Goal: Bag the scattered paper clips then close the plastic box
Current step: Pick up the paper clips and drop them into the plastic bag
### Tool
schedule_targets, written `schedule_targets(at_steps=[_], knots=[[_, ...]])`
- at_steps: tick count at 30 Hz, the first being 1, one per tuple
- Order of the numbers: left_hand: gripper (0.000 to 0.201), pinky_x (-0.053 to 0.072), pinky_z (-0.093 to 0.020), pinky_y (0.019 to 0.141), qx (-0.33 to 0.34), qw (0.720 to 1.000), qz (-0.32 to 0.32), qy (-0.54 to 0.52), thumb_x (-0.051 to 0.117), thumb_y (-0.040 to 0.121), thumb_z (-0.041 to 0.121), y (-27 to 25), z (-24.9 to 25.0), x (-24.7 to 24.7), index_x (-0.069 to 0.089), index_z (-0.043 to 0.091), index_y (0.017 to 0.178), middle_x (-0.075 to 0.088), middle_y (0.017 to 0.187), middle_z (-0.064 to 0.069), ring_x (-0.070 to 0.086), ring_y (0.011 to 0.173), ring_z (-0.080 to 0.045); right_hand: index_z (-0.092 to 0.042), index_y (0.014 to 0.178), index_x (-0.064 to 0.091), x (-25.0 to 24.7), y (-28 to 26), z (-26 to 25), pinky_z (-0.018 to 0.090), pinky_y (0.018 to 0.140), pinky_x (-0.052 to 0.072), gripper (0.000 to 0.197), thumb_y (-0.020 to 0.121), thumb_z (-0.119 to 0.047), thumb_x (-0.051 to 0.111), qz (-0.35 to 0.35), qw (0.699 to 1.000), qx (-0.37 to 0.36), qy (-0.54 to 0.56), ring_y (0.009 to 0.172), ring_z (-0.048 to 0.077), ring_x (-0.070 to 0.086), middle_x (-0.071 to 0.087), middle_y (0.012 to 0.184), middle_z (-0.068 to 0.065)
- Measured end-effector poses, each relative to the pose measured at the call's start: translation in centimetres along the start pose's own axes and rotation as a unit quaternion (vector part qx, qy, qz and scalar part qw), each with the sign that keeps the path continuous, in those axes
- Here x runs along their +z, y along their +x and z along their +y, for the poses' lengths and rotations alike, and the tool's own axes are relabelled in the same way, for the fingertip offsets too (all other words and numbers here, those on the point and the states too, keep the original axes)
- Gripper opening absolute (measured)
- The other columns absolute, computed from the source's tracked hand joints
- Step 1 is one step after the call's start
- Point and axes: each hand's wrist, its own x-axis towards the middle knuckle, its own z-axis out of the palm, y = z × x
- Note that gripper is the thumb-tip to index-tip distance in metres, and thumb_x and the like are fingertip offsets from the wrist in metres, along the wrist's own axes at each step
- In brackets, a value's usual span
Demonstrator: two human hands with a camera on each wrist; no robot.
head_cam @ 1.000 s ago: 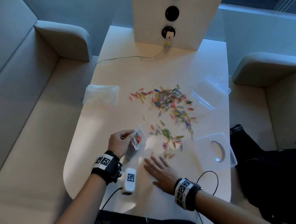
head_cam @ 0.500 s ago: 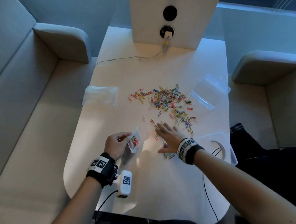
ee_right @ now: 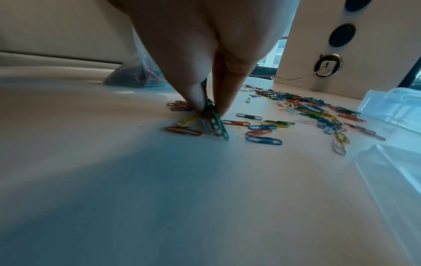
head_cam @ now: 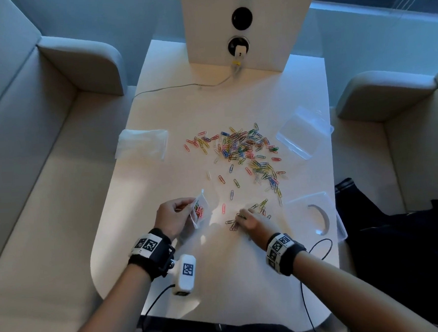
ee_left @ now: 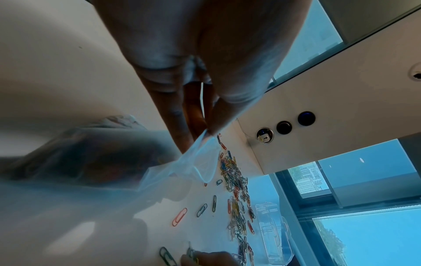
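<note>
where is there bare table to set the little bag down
Bare white table lies between the thin white cable and the scattered coloured paper clips, and near you behind both wrists. It is crowded from the clip pile to the clear plastic box and clear lid.

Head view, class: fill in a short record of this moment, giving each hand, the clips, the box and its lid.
left hand: pinches the small bag at its top, some clips already inside
right hand: pinches a few paper clips on the table
loose clips: most lie scattered farther out
plastic box: open, at the table's right edge
lid: lies flat near the right hand
spare bags: left side of the table
</note>
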Motion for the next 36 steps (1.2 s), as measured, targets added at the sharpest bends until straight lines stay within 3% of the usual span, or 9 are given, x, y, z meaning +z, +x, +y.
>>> schedule_targets(at_steps=[8, 12, 15, 17, 20, 25, 28, 33, 36], knots=[[0.020, 0.057, -0.044, 0.093, 0.004, 1.000, -0.003, 0.024, 0.071, 0.088, 0.013, -0.2, 0.7, 0.4, 0.077, 0.032, 0.082, 0.075, 0.099, 0.003, 0.070, 0.099, -0.018, -0.012, 0.105, 0.077, -3.9, 4.4, 2.4, 0.025, 0.086, 0.055, 0.018, 0.090, -0.009, 0.066, 0.033, 0.964, 0.169, 0.202, 0.084, 0.017, 0.067, 0.072, 0.099, 0.006], [0.017, 0.057, -0.044, 0.092, 0.005, 1.000, -0.002, 0.020, 0.070, 0.088, 0.011, 0.2, 1.2, 0.9, 0.077, 0.027, 0.088, 0.075, 0.098, 0.000, 0.070, 0.099, -0.019, -0.007, 0.098, 0.078, -5.8, 5.1, 2.4, 0.019, 0.076, 0.057, 0.017, 0.082, -0.010, 0.078, 0.113, 0.786, 0.323, 0.514, 0.080, 0.018, 0.073, 0.077, 0.089, 0.009], [0.013, 0.058, -0.045, 0.090, -0.005, 1.000, 0.010, -0.014, 0.071, 0.088, 0.010, 0.5, 1.6, 1.7, 0.078, 0.021, 0.090, 0.076, 0.094, -0.005, 0.072, 0.093, -0.023, 0.004, 0.107, 0.072, -8.3, 4.9, -0.3, 0.026, 0.081, 0.059, 0.025, 0.083, -0.001, 0.074, 0.093, 0.625, 0.256, 0.731, 0.086, 0.025, 0.074, 0.075, 0.097, 0.019], [0.012, 0.059, -0.045, 0.088, -0.011, 0.999, 0.001, -0.046, 0.069, 0.089, 0.007, 0.4, 2.1, 2.4, 0.078, 0.015, 0.094, 0.076, 0.095, -0.012, 0.073, 0.091, -0.029, 0.006, 0.109, 0.070, -9.2, 4.9, -2.6, 0.028, 0.082, 0.060, 0.026, 0.084, 0.001, 0.072, 0.071, 0.594, 0.207, 0.774, 0.088, 0.026, 0.073, 0.074, 0.098, 0.019], [0.013, 0.059, -0.045, 0.087, 0.003, 0.998, -0.013, -0.058, 0.068, 0.090, 0.008, 0.8, 2.6, 3.2, 0.078, 0.015, 0.094, 0.076, 0.098, -0.015, 0.073, 0.091, -0.030, -0.004, 0.098, 0.075, -8.9, 5.8, -4.8, 0.038, 0.087, 0.059, 0.016, 0.082, -0.002, 0.075, 0.071, 0.647, 0.194, 0.734, 0.088, 0.029, 0.074, 0.075, 0.094, 0.018], [0.012, 0.059, -0.043, 0.089, 0.022, 0.999, -0.015, -0.020, 0.071, 0.088, 0.013, 2.6, 2.9, 2.9, 0.080, 0.017, 0.095, 0.077, 0.096, -0.004, 0.073, 0.095, -0.022, -0.013, 0.100, 0.076, -9.8, 7.0, -5.7, 0.033, 0.070, 0.056, 0.018, 0.093, -0.019, 0.061, 0.059, 0.882, 0.191, 0.426, 0.069, 0.015, 0.063, 0.073, 0.085, 0.005], [0.014, 0.058, -0.043, 0.092, 0.018, 0.999, -0.033, 0.018, 0.072, 0.087, 0.017, 3.8, 2.7, 2.7, 0.078, 0.017, 0.100, 0.076, 0.101, -0.004, 0.072, 0.097, -0.020, -0.003, 0.110, 0.070, -11.9, 7.9, -6.1, 0.038, 0.081, 0.054, 0.031, 0.099, -0.019, 0.046, -0.040, 0.946, 0.135, 0.292, 0.089, 0.028, 0.065, 0.071, 0.099, 0.015], [0.010, 0.059, -0.032, 0.075, 0.007, 0.993, -0.086, 0.085, 0.070, 0.089, 0.016, 5.8, 4.5, 1.9, 0.078, 0.013, 0.094, 0.075, 0.086, -0.006, 0.070, 0.081, -0.021, -0.009, 0.098, 0.074, -15.1, 9.9, -2.0, 0.028, 0.073, 0.061, 0.022, 0.098, -0.023, 0.057, -0.125, 0.915, 0.144, 0.355, 0.072, 0.013, 0.074, 0.077, 0.081, 0.002], [0.016, 0.055, -0.029, 0.065, -0.006, 0.992, -0.092, 0.085, 0.071, 0.088, 0.021, 7.2, 6.1, 0.4, 0.077, 0.008, 0.096, 0.073, 0.076, -0.010, 0.065, 0.069, -0.020, -0.004, 0.105, 0.071, -15.3, 12.6, 3.1, 0.028, 0.075, 0.061, 0.020, 0.096, -0.018, 0.060, -0.012, 0.870, 0.225, 0.439, 0.076, 0.015, 0.073, 0.075, 0.090, 0.007]])
